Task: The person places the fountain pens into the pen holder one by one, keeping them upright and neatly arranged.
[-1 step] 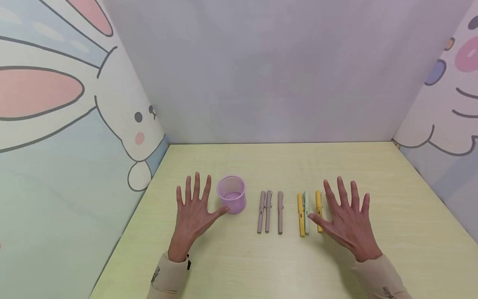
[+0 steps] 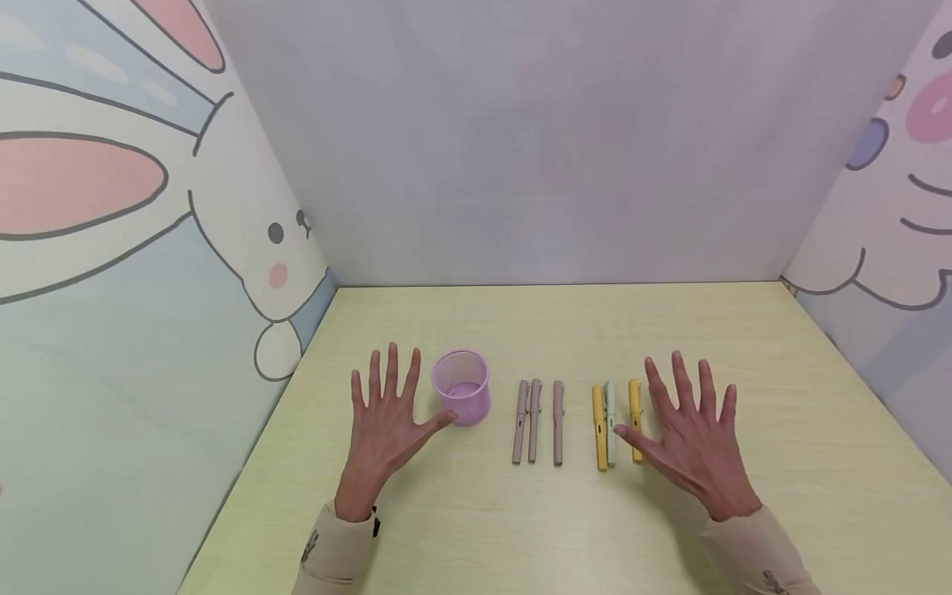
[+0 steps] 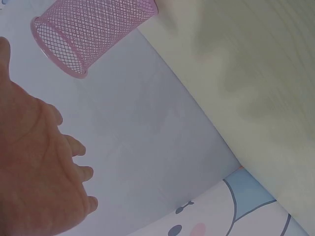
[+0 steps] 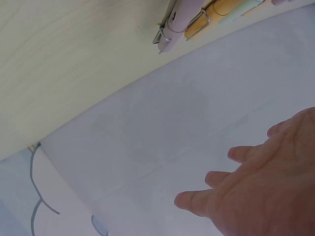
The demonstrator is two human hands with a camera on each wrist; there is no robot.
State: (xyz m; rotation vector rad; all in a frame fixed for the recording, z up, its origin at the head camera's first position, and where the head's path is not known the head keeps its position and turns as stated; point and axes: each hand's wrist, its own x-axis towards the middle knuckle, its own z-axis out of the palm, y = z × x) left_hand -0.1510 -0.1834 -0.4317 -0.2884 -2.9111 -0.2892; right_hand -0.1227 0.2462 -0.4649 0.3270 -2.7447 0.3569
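My left hand [image 2: 383, 430] is held with fingers spread and straight, left of a pink-purple mesh pen cup [image 2: 472, 405]. Its thumb tip overlaps the cup's lower side in the head view. In the left wrist view the cup's mesh wall [image 3: 98, 29] shows beside the palm. Fingers splayed, my right hand [image 2: 695, 446] is empty, its thumb overlapping a yellow pen [image 2: 635, 401]. Left of that thumb lie a pale green pen [image 2: 611, 409] and another yellow pen [image 2: 599, 426]. Three mauve pens [image 2: 558, 426] lie between cup and yellow pens. A mauve pen [image 4: 179, 22] is nearest in the right wrist view.
The pale wooden table [image 2: 476, 529] meets a plain grey-lilac back wall [image 2: 521, 165]. Side walls with cartoon animals, a rabbit [image 2: 245, 223] on the left, bound the table. The pens lie roughly parallel, clips at their far ends.
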